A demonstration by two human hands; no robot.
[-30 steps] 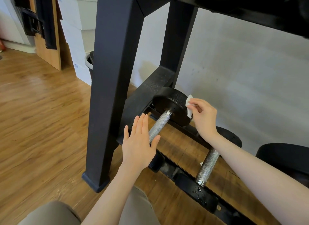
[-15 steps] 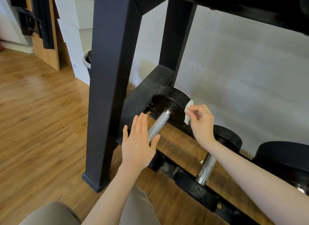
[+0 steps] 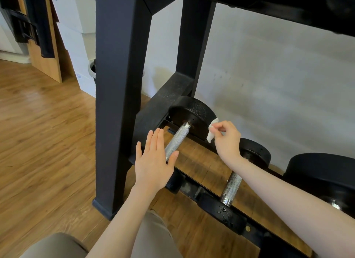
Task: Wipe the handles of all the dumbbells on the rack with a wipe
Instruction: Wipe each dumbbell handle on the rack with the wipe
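A black dumbbell rack (image 3: 121,85) holds dumbbells on its lowest tier. The leftmost dumbbell has a knurled silver handle (image 3: 176,140) and a black far weight (image 3: 192,113). My left hand (image 3: 153,161) is flat with fingers apart, hovering over the near end of that handle. My right hand (image 3: 226,140) pinches a small white wipe (image 3: 212,131) beside the far weight, to the right of the handle. A second dumbbell handle (image 3: 231,188) lies under my right forearm. A third dumbbell (image 3: 322,173) sits at the right edge.
The rack's thick front leg (image 3: 115,123) stands just left of my left hand, and an upper shelf (image 3: 269,6) overhangs. A white wall is behind the rack. Wooden floor (image 3: 38,142) spreads to the left, with white boxes (image 3: 76,37) at the back.
My right hand with the wipe has come down and slightly right along the far weight's edge. My left hand has barely moved.
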